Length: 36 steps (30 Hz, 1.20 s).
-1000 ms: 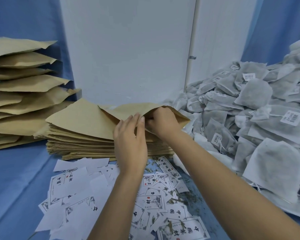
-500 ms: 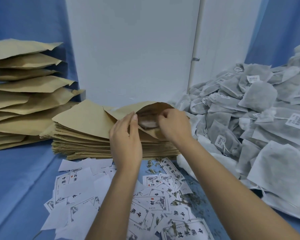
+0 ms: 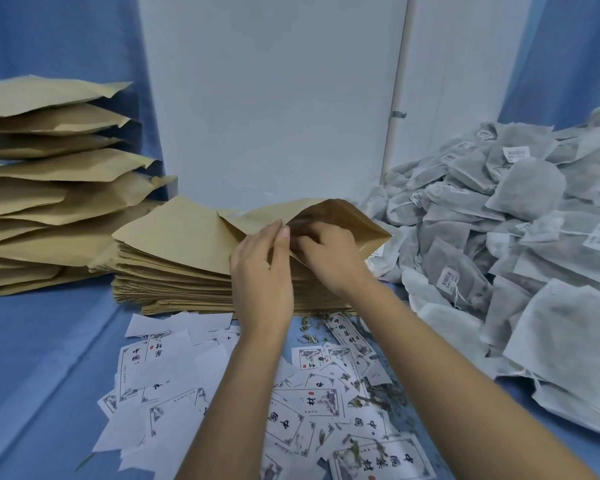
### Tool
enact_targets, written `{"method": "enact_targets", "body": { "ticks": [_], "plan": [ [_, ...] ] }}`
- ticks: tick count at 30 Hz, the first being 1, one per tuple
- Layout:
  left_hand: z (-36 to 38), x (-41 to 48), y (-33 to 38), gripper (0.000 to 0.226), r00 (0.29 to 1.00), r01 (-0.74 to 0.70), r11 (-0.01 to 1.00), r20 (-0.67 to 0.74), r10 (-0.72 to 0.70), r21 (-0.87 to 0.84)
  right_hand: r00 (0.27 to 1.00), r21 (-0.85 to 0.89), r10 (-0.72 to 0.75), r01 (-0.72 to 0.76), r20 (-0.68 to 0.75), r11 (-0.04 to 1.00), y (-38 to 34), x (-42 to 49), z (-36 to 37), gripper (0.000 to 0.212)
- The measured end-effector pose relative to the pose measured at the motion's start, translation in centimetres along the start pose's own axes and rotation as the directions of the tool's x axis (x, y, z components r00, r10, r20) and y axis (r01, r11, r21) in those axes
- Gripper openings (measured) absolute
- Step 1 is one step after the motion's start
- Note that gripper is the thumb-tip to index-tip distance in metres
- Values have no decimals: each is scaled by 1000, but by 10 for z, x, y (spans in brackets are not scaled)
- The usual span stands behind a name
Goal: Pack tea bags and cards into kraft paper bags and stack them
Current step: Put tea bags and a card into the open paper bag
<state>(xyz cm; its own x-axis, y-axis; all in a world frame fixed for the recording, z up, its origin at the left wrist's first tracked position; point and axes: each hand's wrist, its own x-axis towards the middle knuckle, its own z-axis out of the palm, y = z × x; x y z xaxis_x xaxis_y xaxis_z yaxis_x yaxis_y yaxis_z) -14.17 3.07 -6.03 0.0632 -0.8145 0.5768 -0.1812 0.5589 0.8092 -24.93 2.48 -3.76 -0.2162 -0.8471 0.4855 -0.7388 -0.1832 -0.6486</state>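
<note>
The top kraft paper bag (image 3: 340, 216) lies on a flat pile of empty kraft bags (image 3: 174, 271), with its mouth held open toward me. My left hand (image 3: 262, 275) pinches the near lip of that mouth. My right hand (image 3: 329, 254) reaches into the opening, its fingers curled on a pale tea bag that is mostly hidden in the dark, blurred interior. Loose grey tea bags (image 3: 520, 237) are heaped to the right. Printed cards (image 3: 305, 403) lie scattered in front of the pile, under my forearms.
A tall, uneven stack of filled kraft bags (image 3: 49, 188) stands at the left on the blue cloth (image 3: 32, 358). A white panel (image 3: 264, 98) rises behind the pile. Bits of loose tea leaf lie among the cards.
The bag's mouth has opened wider. My right hand has gone deeper into it with the pale tea bag. My left hand stays on the near lip.
</note>
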Motion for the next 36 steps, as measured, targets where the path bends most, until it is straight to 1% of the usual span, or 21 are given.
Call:
{"method": "enact_targets", "body": {
  "ticks": [1,2,3,4,6,7,8,10,12,13,15,17,21,25,26,27,28,30,32,34,36],
  "plan": [
    [-1,2,1,33,1000,20,999,10,-19,-36,997,85,-9,16,-77,996,1,-8,-2,24],
    [-2,3,2,31,999,49,995,18,-47,-82,994,170,-18,36,-106,985,3,-15,-6,27],
    [-3,4,2,30,997,82,989,23,-80,-127,996,244,-25,46,-89,969,5,-21,-10,29],
    [-4,4,1,30,994,113,980,26,-110,-162,999,300,-19,28,-32,953,6,-26,-15,30],
    [-5,5,-1,29,987,161,965,29,-158,-209,984,339,37,-95,173,936,10,-34,-23,32],
    [-5,5,-1,29,984,180,956,30,-178,-231,956,290,83,-167,281,942,13,-36,-26,33],
    [-5,5,-2,29,981,192,950,29,-191,-248,925,187,132,-209,357,960,17,-37,-27,33],
    [-4,5,-2,29,979,201,945,26,-201,-256,894,-142,211,-168,396,976,26,-37,-26,28],
    [-3,5,-2,30,980,198,947,31,-197,-253,875,-462,272,-64,400,885,29,-36,-22,21],
    [-3,5,-3,30,981,193,948,36,-190,-252,856,-563,312,-31,411,826,29,-36,-21,22],
    [-2,4,-3,30,983,181,953,38,-177,-241,821,-677,396,-16,411,736,25,-39,-16,34],
    [-2,3,-4,30,985,173,957,31,-170,-232,814,-715,433,-31,388,698,23,-42,-11,39],
    [-2,3,-4,30,984,177,954,27,-175,-241,841,-711,409,-41,355,702,17,-47,-2,38],
    [-2,2,-4,30,986,163,960,25,-162,-225,833,-701,383,8,399,713,11,-49,-3,38],
    [-2,3,-4,30,987,162,961,23,-161,-224,831,-691,365,32,420,722,9,-49,-3,32],
    [-2,3,-3,30,987,160,962,22,-159,-220,832,-682,348,49,432,730,9,-48,-4,18],
    [-2,3,-3,30,987,159,963,20,-159,-217,841,-656,311,67,442,752,8,-48,-5,8],
    [-2,3,-4,30,987,158,964,17,-158,-215,862,-581,253,57,439,812,9,-46,-10,25],
    [-2,3,-4,30,987,158,965,13,-159,-210,877,-470,185,51,443,881,10,-43,-19,20],
    [-2,4,-5,30,988,151,968,9,-152,-200,870,-391,151,52,470,919,9,-40,-31,14],
    [-2,4,-5,30,989,147,970,8,-148,-195,882,-282,97,42,462,958,6,-39,-40,22]
  ]
}}
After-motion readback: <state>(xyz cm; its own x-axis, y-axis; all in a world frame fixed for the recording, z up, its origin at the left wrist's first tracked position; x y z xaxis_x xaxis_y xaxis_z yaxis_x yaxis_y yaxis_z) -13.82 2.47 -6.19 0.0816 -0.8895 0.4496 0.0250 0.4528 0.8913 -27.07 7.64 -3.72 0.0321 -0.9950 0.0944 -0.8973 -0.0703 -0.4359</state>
